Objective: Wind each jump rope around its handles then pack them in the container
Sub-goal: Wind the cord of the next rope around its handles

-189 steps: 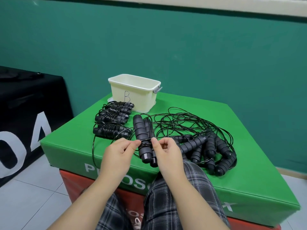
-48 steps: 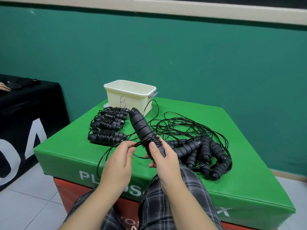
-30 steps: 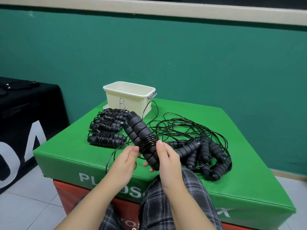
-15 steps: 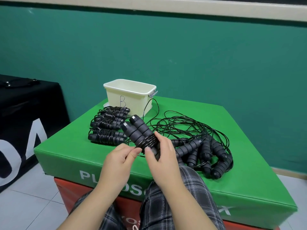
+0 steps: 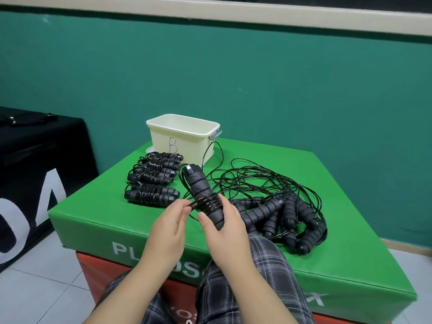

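Observation:
My right hand grips the lower end of a pair of black foam jump rope handles, which point up and away from me. Several turns of thin black cord circle the handles just above my thumb. My left hand pinches that cord at the left of the coil. Several wound ropes lie in a row on the green pad. A tangle of unwound ropes and handles lies to the right. The cream container, marked B, stands at the back.
The green pad sits on a red block over a white tiled floor. A black covered table stands to the left. A teal wall rises close behind the pad. My plaid-trousered legs are against the pad's front edge.
The coil of cord on the handles has grown by several turns. The handles have swung from leaning left to pointing nearly straight away, and my left hand has come round to the coil's left side.

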Demonstrator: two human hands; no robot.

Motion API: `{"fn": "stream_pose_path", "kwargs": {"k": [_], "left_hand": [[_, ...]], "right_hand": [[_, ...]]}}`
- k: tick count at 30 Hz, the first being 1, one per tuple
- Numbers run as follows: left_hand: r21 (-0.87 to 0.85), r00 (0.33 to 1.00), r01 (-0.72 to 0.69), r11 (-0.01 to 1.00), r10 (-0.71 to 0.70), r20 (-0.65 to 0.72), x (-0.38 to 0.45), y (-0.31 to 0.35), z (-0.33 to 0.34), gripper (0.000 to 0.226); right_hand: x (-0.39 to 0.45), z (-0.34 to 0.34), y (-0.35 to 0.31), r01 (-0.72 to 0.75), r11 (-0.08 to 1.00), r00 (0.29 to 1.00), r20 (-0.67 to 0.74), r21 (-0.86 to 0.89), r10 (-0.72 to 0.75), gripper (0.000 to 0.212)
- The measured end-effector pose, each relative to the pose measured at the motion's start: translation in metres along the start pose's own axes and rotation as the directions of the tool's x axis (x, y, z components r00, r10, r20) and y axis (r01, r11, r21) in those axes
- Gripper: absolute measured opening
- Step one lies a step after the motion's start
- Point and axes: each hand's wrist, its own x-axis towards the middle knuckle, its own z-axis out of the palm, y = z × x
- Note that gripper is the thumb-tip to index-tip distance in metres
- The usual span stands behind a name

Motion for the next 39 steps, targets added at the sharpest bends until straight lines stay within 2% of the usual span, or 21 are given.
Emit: {"fn": "stream_pose_path", "kwargs": {"k": [4, 8, 10, 14, 18, 20, 21, 23, 24, 27, 28, 30, 33, 36, 39], "left_hand": [[0.186, 0.992, -0.12, 0.975, 0.111, 0.06, 0.0, -0.01, -0.003, 0.05], [0.181, 0.995, -0.1, 0.978, 0.103, -0.007, 0.006, -0.012, -0.009, 0.035], [0.138, 0.999, -0.044, 0.989, 0.043, 0.012, 0.005, -0.01, -0.005, 0.031], [-0.063, 0.985, 0.155, 0.986, -0.149, 0.092, 0.006, -0.017, 0.005, 0.05], [-0.349, 0.93, 0.354, 0.868, -0.285, 0.234, 0.009, -0.014, 0.009, 0.031], [-0.351, 0.894, 0.418, 0.838, -0.312, 0.321, 0.008, -0.014, 0.004, 0.044], [-0.307, 0.877, 0.44, 0.844, -0.33, 0.349, 0.007, -0.015, 0.001, 0.059], [-0.24, 0.868, 0.439, 0.866, -0.339, 0.363, 0.005, -0.013, -0.003, 0.084], [-0.238, 0.873, 0.426, 0.873, -0.328, 0.359, 0.005, -0.011, -0.004, 0.082], [-0.285, 0.911, 0.343, 0.895, -0.243, 0.334, 0.002, 0.008, -0.005, 0.038], [-0.285, 0.919, 0.319, 0.904, -0.222, 0.324, 0.002, 0.011, -0.003, 0.031], [-0.279, 0.936, 0.278, 0.919, -0.193, 0.295, 0.001, 0.009, -0.001, 0.028], [-0.313, 0.961, 0.223, 0.923, -0.154, 0.229, 0.0, 0.006, 0.002, 0.025], [-0.252, 0.981, 0.148, 0.956, -0.109, 0.162, 0.0, 0.005, 0.0, 0.032], [-0.221, 0.99, 0.128, 0.967, -0.111, 0.086, 0.004, 0.001, -0.003, 0.036]], "right_hand": [[0.0, 0.001, 0.001, -0.012, 1.0, 1.0, -0.013, 0.016, 0.013, 0.058], [0.0, 0.004, 0.001, 0.003, 0.999, 1.0, -0.01, 0.038, -0.002, 0.058], [0.0, 0.005, 0.002, -0.003, 0.997, 1.0, -0.015, 0.08, 0.004, 0.057], [-0.001, 0.002, 0.004, -0.007, 0.981, 1.0, -0.015, 0.195, 0.011, 0.052], [-0.001, 0.001, 0.005, -0.035, 0.961, 0.999, 0.009, 0.276, 0.034, 0.028], [-0.001, -0.001, 0.003, -0.018, 0.963, 1.0, 0.012, 0.27, 0.015, 0.025], [-0.001, -0.002, 0.002, -0.012, 0.965, 1.0, 0.019, 0.262, 0.007, 0.026], [-0.002, -0.004, 0.0, -0.017, 0.969, 1.0, 0.026, 0.246, 0.011, 0.028], [-0.002, -0.005, 0.0, -0.009, 0.971, 1.0, 0.019, 0.238, 0.005, 0.027], [-0.001, -0.005, -0.002, 0.054, 0.968, 0.996, -0.088, 0.247, -0.033, 0.029], [0.0, -0.005, 0.0, 0.097, 0.969, 0.988, -0.142, 0.228, -0.065, 0.03], [0.002, -0.004, 0.002, 0.187, 0.97, 0.965, -0.214, 0.153, -0.152, 0.03], [0.003, -0.001, 0.007, 0.212, 0.972, 0.952, -0.248, 0.106, -0.18, 0.032], [0.006, -0.004, 0.008, 0.153, 0.982, 0.967, -0.224, 0.114, -0.125, 0.036], [0.006, -0.007, 0.005, 0.096, 0.992, 0.991, -0.105, 0.078, -0.088, 0.051]]}}
